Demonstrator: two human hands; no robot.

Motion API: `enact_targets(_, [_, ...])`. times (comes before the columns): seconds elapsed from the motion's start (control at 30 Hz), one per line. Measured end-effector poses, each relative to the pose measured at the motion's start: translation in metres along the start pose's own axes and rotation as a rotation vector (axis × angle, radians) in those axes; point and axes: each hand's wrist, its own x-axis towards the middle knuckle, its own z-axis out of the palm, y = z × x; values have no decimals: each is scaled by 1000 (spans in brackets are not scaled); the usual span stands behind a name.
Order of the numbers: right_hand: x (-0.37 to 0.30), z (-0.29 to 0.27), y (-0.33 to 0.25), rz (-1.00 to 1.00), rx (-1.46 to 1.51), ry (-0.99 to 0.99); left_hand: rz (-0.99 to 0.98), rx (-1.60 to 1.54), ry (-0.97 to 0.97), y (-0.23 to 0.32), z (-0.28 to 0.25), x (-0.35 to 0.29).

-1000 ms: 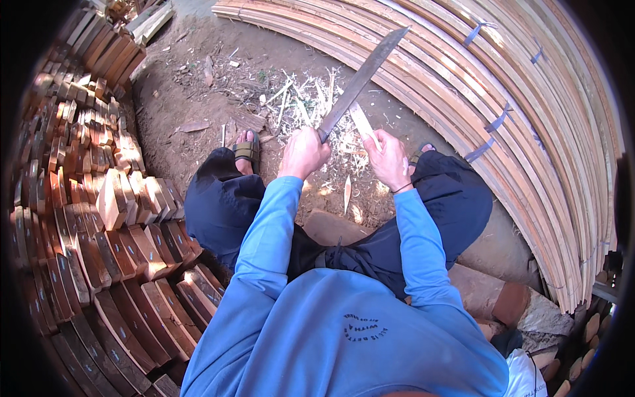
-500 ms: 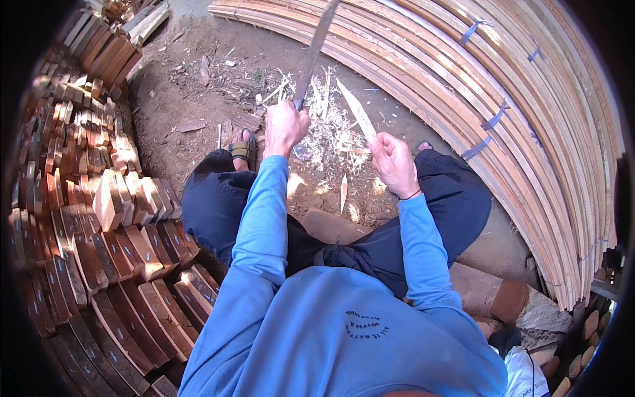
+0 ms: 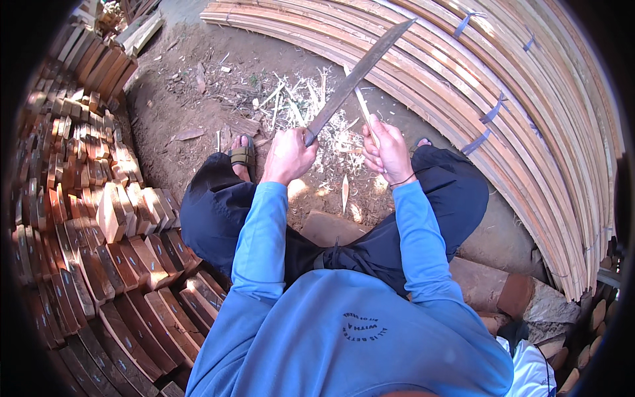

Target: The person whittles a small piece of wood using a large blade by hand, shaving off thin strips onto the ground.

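Head view looks down on a seated person in a blue long-sleeved top and dark trousers, a round print on the top's chest nearest the camera. At the near right corner lies a white bag (image 3: 529, 370) with dark marks. Stacked reddish-brown wood blocks (image 3: 99, 251) fill the left side from near to far.

Beyond the knees, the left hand (image 3: 289, 155) is clenched tight around the handle of a long machete (image 3: 357, 76). Its blade runs up and to the right, tip pointing far right toward the bundled slats, long axis on a diagonal. Just beside it, the right hand (image 3: 387, 149) pinches a thin pale wood sliver (image 3: 364, 109) between fingers and thumb; the sliver stands nearly upright, leaning slightly left, its far end meeting the blade's edge.

A sandalled foot (image 3: 242, 156) rests on the dirt left of the hands. Pale wood shavings (image 3: 301, 106) scatter over the ground past the hands. Farther off and along the right, long pale wood slats (image 3: 529, 132) lie in curved rows, tied with blue-grey straps (image 3: 493, 112).
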Motion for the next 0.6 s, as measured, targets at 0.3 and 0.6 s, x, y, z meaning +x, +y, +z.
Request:
enact_targets(0.3, [-2,1,5,77,-19,-12,-71,44,-38,-12,23,17])
enact_targets(0.6, [-23,-3,-5,75,29,-92,-304,-43,121,-24,7,42])
